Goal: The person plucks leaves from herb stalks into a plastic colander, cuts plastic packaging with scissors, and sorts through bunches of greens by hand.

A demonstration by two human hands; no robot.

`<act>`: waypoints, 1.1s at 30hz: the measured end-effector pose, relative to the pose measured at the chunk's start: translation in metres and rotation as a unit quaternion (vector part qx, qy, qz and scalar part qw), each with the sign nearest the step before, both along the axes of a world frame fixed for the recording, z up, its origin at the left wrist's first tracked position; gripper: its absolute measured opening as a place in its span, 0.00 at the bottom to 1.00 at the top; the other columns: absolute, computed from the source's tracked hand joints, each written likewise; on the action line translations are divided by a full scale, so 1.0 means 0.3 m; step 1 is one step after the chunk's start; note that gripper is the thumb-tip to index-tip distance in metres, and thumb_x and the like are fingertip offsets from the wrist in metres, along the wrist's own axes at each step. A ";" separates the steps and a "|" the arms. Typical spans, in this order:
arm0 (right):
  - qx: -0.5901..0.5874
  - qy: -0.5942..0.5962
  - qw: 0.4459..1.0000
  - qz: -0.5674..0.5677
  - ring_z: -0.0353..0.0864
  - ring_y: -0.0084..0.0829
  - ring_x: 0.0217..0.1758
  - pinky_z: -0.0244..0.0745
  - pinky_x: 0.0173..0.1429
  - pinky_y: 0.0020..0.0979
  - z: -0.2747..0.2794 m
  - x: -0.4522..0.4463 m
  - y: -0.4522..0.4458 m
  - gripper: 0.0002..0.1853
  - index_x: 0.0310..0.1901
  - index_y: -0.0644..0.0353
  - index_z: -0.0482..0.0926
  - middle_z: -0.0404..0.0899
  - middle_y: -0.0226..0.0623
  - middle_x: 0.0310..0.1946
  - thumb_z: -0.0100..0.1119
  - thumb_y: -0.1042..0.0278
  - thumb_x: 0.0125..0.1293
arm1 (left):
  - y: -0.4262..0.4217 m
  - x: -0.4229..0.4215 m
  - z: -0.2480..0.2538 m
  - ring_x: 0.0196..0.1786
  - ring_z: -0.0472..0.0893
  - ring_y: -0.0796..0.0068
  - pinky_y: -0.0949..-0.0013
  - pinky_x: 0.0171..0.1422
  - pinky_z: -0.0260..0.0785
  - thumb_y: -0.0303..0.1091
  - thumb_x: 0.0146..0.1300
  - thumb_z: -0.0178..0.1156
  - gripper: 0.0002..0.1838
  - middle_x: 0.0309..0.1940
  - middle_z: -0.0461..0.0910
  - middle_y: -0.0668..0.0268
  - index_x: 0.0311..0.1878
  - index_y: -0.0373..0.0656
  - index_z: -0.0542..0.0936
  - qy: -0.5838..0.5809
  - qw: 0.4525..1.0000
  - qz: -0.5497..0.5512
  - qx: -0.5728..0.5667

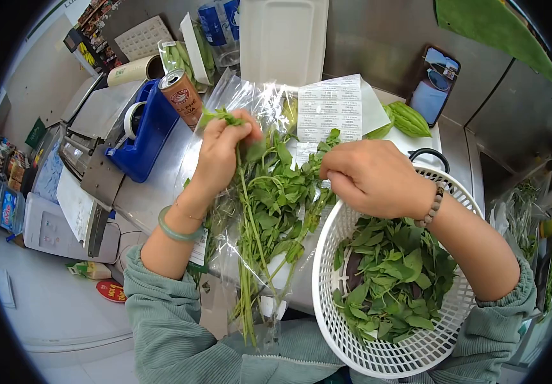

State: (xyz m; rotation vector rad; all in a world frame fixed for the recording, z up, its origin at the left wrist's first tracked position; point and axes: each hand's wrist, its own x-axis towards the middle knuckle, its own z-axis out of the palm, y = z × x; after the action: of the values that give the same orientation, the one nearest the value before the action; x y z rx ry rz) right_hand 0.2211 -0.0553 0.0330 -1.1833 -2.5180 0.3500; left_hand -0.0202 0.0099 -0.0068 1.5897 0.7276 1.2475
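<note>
My left hand (221,150) is closed in a pinch on a herb sprig (218,117), whose leafy tip sticks up above the fingers. Below and right of it, a bunch of green leafy herbs (266,208) lies on clear plastic, long stems toward me. My right hand (375,176) is closed at the bunch's right edge, its fingers over a leafy herb stem (329,142); the fingertips are partly hidden. Under my right wrist, a white perforated basket (326,313) holds loose green leaves (401,275) and something dark purple (353,265), mostly covered.
A blue tape dispenser (145,137) and a brown drink can (183,99) stand left. Behind are a label sheet (330,105), a cream tray (282,41) and a bitter melon (410,120). A phone (435,84) leans on the metal wall at right.
</note>
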 end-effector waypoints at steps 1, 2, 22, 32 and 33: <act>-0.006 -0.002 1.000 -0.001 0.80 0.45 0.33 0.74 0.39 0.46 0.000 0.000 -0.002 0.10 0.29 0.62 0.77 0.80 0.42 0.26 0.48 0.66 0.58 | 0.020 -0.033 -0.006 0.23 0.62 0.86 0.78 0.32 0.56 0.31 0.67 0.49 0.11 0.18 0.65 0.74 0.27 0.39 0.72 -0.021 0.996 -0.064 -0.053; -0.011 -0.004 1.000 -0.002 0.80 0.45 0.34 0.74 0.39 0.46 0.002 -0.001 -0.004 0.10 0.29 0.62 0.77 0.80 0.42 0.26 0.48 0.66 0.58 | 0.032 -0.054 -0.007 0.22 0.63 0.85 0.77 0.32 0.57 0.30 0.65 0.48 0.11 0.17 0.65 0.73 0.26 0.39 0.71 -0.041 0.985 -0.128 -0.104; 0.012 -0.009 1.000 -0.004 0.80 0.45 0.33 0.74 0.39 0.47 -0.004 0.000 -0.003 0.10 0.28 0.62 0.76 0.79 0.42 0.25 0.48 0.66 0.59 | 0.028 -0.054 0.021 0.23 0.69 0.85 0.79 0.25 0.62 0.28 0.59 0.56 0.06 0.22 0.72 0.71 0.29 0.36 0.75 0.184 0.969 -0.156 -0.046; 0.045 -0.026 0.999 -0.005 0.80 0.46 0.32 0.74 0.38 0.47 -0.003 -0.005 -0.003 0.10 0.28 0.60 0.76 0.78 0.42 0.24 0.48 0.65 0.59 | 0.034 -0.046 0.006 0.24 0.68 0.87 0.80 0.27 0.61 0.28 0.61 0.55 0.04 0.27 0.77 0.72 0.34 0.39 0.77 0.194 0.964 -0.173 -0.061; 0.048 -0.025 0.999 -0.006 0.80 0.46 0.31 0.74 0.37 0.47 -0.005 -0.006 -0.007 0.09 0.28 0.60 0.76 0.78 0.42 0.24 0.48 0.65 0.59 | 0.024 -0.042 0.006 0.24 0.68 0.87 0.80 0.27 0.60 0.29 0.61 0.55 0.04 0.27 0.76 0.72 0.34 0.39 0.77 0.196 0.964 -0.170 -0.068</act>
State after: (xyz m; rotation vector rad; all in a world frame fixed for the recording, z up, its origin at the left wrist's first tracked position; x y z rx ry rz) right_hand 0.2192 -0.0574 0.0316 -1.1836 -2.5389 0.1963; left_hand -0.0329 0.0170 -0.0049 1.7773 0.7257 0.6288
